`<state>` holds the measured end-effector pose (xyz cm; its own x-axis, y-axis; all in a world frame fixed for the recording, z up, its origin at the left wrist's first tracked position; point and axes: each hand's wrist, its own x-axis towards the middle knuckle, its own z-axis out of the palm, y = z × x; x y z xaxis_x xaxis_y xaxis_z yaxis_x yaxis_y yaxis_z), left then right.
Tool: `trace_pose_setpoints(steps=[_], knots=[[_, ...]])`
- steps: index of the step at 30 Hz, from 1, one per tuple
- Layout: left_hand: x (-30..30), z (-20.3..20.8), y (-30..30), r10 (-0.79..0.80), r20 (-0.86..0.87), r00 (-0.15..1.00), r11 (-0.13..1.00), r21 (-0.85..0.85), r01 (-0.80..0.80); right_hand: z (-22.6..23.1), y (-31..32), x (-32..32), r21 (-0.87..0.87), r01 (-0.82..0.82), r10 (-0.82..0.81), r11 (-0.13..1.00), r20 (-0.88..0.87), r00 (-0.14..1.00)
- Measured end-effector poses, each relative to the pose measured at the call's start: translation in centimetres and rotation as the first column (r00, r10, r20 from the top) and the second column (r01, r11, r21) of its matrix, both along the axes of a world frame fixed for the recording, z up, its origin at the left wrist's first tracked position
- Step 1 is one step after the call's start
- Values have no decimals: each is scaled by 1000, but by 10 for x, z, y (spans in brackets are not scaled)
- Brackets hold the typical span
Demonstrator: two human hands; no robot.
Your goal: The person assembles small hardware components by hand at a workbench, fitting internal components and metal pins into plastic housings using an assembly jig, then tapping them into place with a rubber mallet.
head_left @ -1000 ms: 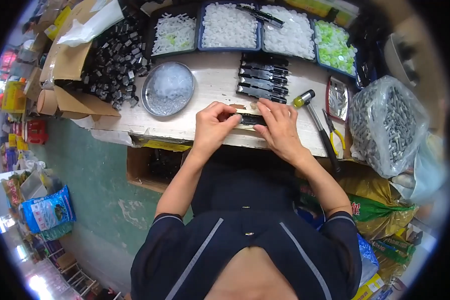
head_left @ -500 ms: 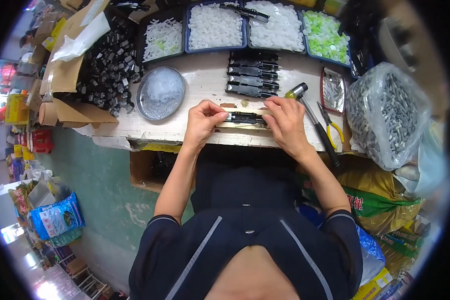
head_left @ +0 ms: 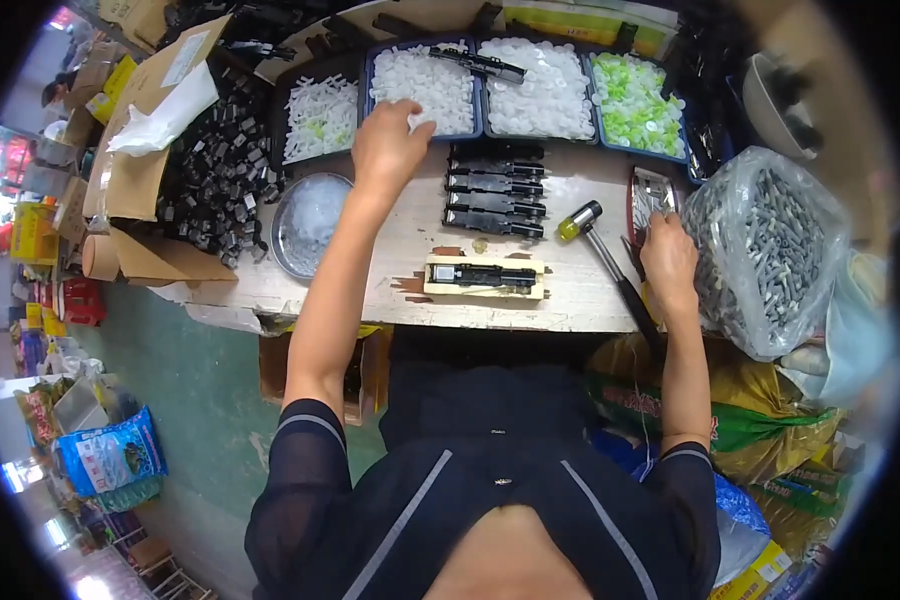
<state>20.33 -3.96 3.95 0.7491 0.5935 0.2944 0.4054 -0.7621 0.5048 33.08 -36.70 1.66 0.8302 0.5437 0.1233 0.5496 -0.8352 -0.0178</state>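
A black mechanical part [head_left: 482,275] with a silver piece at its left end sits in a pale wooden block [head_left: 540,281] near the table's front edge, with neither hand on it. My left hand [head_left: 388,150] reaches over a dark tray [head_left: 478,85] of small white plastic pieces [head_left: 425,80], thumb and forefinger apart at the pieces. At the right, my right hand [head_left: 668,258] has its fingers bent down and together over a small red-rimmed tray [head_left: 633,195] of thin metal pieces [head_left: 654,185]; anything in those fingertips is hidden. Several similar black parts [head_left: 494,205] lie stacked beyond the wooden block.
A hammer [head_left: 610,262] and partly covered pliers lie left of my right hand. Beside it stands a clear bag [head_left: 770,250] of grey pieces. A round dish [head_left: 310,222] and a carton [head_left: 130,160] with black pieces are at left. Trays of white and green pieces [head_left: 638,100] line the back.
Both hands have left the black part, which now rests in the wooden block. My left hand has moved up to the white pieces, my right hand rightward to the small red-rimmed tray.
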Motion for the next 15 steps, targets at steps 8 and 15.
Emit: trace_pose_setpoints(steps=[8, 15], knots=[[59, 8, 0, -42, -161, 986, 978, 193, 73, -1, 2, 6, -61, 27, -32, 998, -75, 997], [82, -8, 20, -148, -117, 982, 970, 178, 167, -5, 8, 17, -72, 40, -45, 997, -72, 996]])
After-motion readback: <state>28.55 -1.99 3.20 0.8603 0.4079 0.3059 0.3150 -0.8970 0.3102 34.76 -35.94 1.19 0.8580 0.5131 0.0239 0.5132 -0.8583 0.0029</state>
